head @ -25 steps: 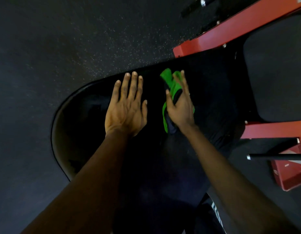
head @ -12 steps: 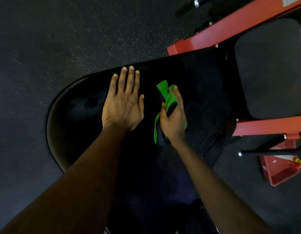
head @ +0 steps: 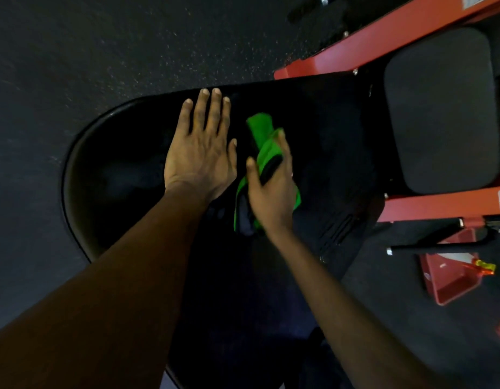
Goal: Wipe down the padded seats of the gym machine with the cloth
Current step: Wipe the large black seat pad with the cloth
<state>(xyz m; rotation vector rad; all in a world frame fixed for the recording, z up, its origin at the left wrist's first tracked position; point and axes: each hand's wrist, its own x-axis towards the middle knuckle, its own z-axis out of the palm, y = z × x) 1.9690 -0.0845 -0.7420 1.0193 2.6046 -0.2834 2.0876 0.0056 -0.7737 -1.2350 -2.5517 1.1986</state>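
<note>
At centre frame, the left hand (head: 199,153) lies flat on the black padded seat (head: 117,178), fingers straight. Just right of it, the right hand (head: 271,189) pinches a green cloth (head: 264,136) against the pad. Its fingertips are blurred; forearms hide the seat's lower end.

Dragging cloth (head: 264,133) back along pad (head: 327,136) toward the body with right hand (head: 272,192), drawing nearer to left hand (head: 199,155).

The right hand (head: 271,192) partly hides the cloth (head: 261,130).
</note>
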